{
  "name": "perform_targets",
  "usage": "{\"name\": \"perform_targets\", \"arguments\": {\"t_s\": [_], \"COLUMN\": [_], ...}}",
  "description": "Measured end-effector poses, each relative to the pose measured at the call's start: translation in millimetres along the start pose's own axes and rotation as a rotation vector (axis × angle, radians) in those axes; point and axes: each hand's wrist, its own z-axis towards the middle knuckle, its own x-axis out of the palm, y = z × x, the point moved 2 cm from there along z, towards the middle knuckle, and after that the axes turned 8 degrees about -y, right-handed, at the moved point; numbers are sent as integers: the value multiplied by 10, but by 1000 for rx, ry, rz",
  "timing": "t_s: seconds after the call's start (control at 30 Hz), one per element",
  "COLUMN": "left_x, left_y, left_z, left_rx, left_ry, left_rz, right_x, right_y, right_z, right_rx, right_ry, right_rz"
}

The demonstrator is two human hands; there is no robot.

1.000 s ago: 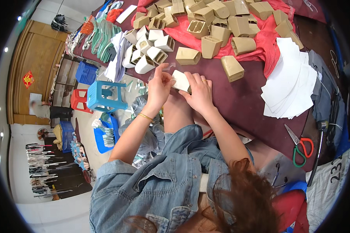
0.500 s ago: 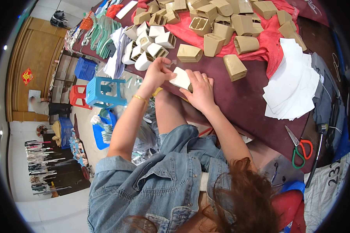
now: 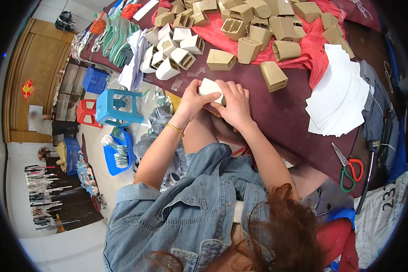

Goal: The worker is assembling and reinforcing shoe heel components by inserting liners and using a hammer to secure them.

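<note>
A small hollow plastic block with a white face [image 3: 209,86] is held near the table's front edge. My left hand [image 3: 193,99] grips its left side, with the thumb lying across the white face. From the right, the fingers of my right hand [image 3: 235,103] press over its side and top. A bit of tan shows at its edge under the right hand. Just beyond, several white-covered hollow blocks [image 3: 168,46] lie in a cluster. A tan block [image 3: 221,60] and another tan block [image 3: 273,76] rest apart on the dark red table [image 3: 299,106].
Many tan blocks [image 3: 282,28] are heaped on red plastic sheeting [image 3: 310,54] at the back. White paper sheets [image 3: 335,97] lie at right, with scissors [image 3: 347,167] nearer me. Green hangers [image 3: 118,41] lie far left. Blue stool [image 3: 118,106] and blue basin [image 3: 118,154] stand on the floor.
My left hand was raised off the block's left corner with fingers pinched; it has come down and now grips the block's side. The right hand has stayed on the block.
</note>
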Motion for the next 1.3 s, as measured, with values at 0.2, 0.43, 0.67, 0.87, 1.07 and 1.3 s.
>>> {"name": "perform_targets", "arguments": {"t_s": [0.2, 0.43, 0.67, 0.87, 1.07, 1.3], "left_x": [-270, 68, -9, -27, 22, 289], "left_y": [237, 506, 323, 222, 60, 145], "left_z": [170, -54, -445, -475, -684, -733], "left_rx": [-112, 110, 233, 585, 565, -16], "left_ry": [-66, -108, -181, -441, -153, 138], "left_rz": [-133, -585, -524, 19, -42, -669], "right_x": [75, -16, 4, -92, -294, -522], "right_y": [116, -82, -81, 30, 179, 629], "right_z": [62, 45, -24, -307, -557, -391], "right_rx": [-61, -29, 166, 293, 535, 31], "right_ry": [-10, -10, 193, 181, 34, -287], "right_rz": [54, 82, 574, 735, 806, 111]}}
